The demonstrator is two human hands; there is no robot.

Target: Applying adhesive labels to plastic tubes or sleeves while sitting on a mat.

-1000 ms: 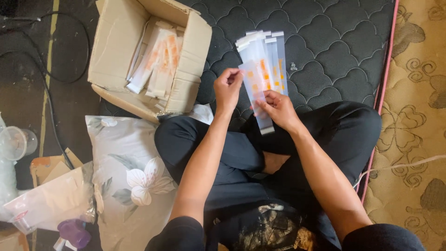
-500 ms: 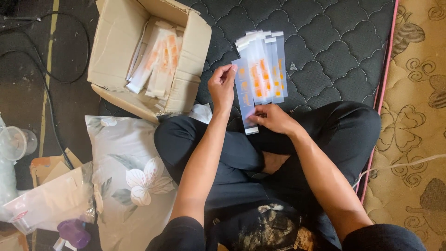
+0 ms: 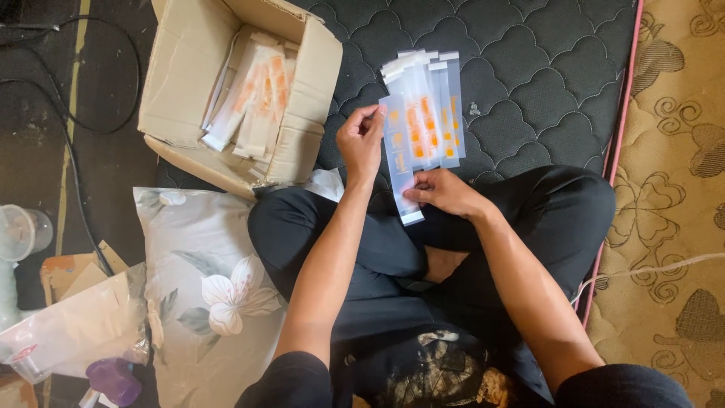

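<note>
I sit cross-legged on a dark quilted mattress (image 3: 529,60). My left hand (image 3: 361,140) pinches the upper left edge of one clear plastic sleeve with orange print (image 3: 398,162), pulled partly down out of a fanned stack of similar sleeves (image 3: 434,106). My right hand (image 3: 442,193) grips the lower ends of the stack and of that sleeve, just above my knees. An open cardboard box (image 3: 189,91) at upper left holds several more such sleeves (image 3: 253,98).
A floral pillow (image 3: 204,287) lies beside my left leg. A clear plastic bag (image 3: 68,325), a purple item (image 3: 113,378) and a clear plastic cup (image 3: 19,230) sit at the lower left. Black cables (image 3: 68,128) cross the dark floor. A patterned beige rug (image 3: 672,189) borders the mattress on the right.
My right hand has slid lower and left along the stack. The front sleeve has been drawn down and left, apart from the fan, with my left hand on its edge.
</note>
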